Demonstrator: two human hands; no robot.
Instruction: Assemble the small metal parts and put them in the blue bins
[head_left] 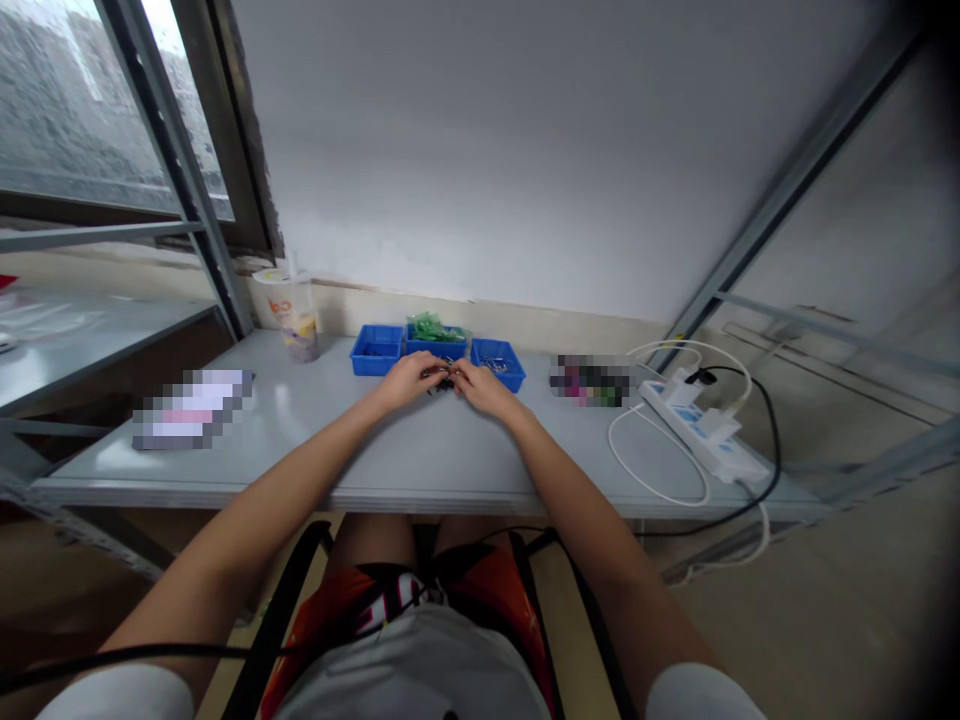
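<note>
My left hand (pixel 409 380) and my right hand (pixel 484 387) meet over the grey table (pixel 420 455), fingertips together on a small dark part (pixel 442 379) that both pinch. The part is too small to make out. Just beyond the hands stand three small blue bins: a left bin (pixel 376 350), a middle bin (pixel 435 345) with a green bag of pieces (pixel 433 327) on it, and a right bin (pixel 498 363) holding small metal bits.
A plastic drink cup (pixel 294 315) stands at the back left. A white power strip (pixel 701 428) with white and black cables lies at the right. Blurred flat items lie left (pixel 191 408) and right (pixel 592 380). Metal shelf posts flank the table.
</note>
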